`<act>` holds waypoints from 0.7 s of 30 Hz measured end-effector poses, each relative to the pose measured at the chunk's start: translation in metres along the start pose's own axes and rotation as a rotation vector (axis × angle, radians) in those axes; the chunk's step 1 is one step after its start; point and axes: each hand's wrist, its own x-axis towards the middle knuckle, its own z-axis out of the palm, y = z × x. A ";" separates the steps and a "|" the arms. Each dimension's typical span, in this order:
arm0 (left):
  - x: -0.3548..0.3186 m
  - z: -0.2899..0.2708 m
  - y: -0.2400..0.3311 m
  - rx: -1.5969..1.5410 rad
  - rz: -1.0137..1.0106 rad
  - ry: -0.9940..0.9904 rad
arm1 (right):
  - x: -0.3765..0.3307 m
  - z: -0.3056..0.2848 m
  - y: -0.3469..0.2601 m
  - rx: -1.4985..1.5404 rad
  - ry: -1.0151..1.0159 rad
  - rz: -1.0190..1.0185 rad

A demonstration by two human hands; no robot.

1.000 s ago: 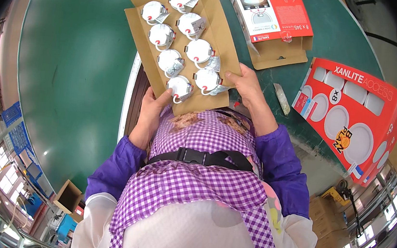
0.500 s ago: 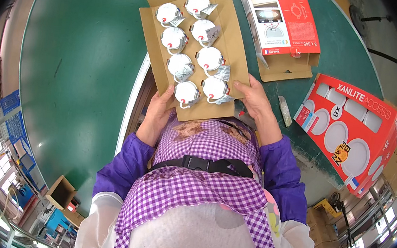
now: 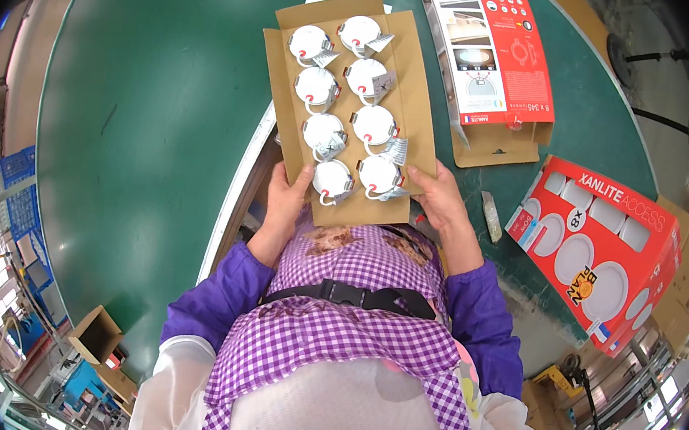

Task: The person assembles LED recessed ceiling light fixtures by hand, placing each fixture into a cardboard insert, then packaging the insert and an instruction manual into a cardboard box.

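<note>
Head view, looking down: we count eight round white lamp fittings (image 3: 347, 106) seated in one brown cardboard insert (image 3: 411, 96), two columns of four, each fitting with a small metal spring clip at its side. We see the insert held up in front of the chest, above the near edge of the green table (image 3: 145, 110), its long axis running away from the body and leaning slightly to the left at the far end; the fittings face up toward the camera. Left hand (image 3: 285, 200) grips the near left corner, thumb on top beside the nearest fitting, other fingers curled beneath. Right hand (image 3: 439, 195) grips the near right edge, thumb lying on the card, fingers wrapped under. Around it we note two red retail boxes: one flat red box (image 3: 496, 46) on the table just right of the insert, with an open brown flap at its near end, and one larger red box (image 3: 601, 250) with round pictures further right, tilted at the table edge. A small pale object (image 3: 491, 216) lies on the table between the right hand and the larger box. Nothing overlaps the insert except the two hands.
</note>
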 end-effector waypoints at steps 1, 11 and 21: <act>-0.004 0.004 0.002 0.000 -0.007 -0.010 | -0.002 0.001 -0.004 0.029 -0.035 0.008; -0.032 0.058 0.062 0.909 1.041 -0.413 | 0.003 -0.009 -0.004 0.017 -0.130 0.040; -0.036 0.086 0.070 1.301 0.955 -0.354 | 0.015 -0.021 -0.009 -0.008 -0.181 0.074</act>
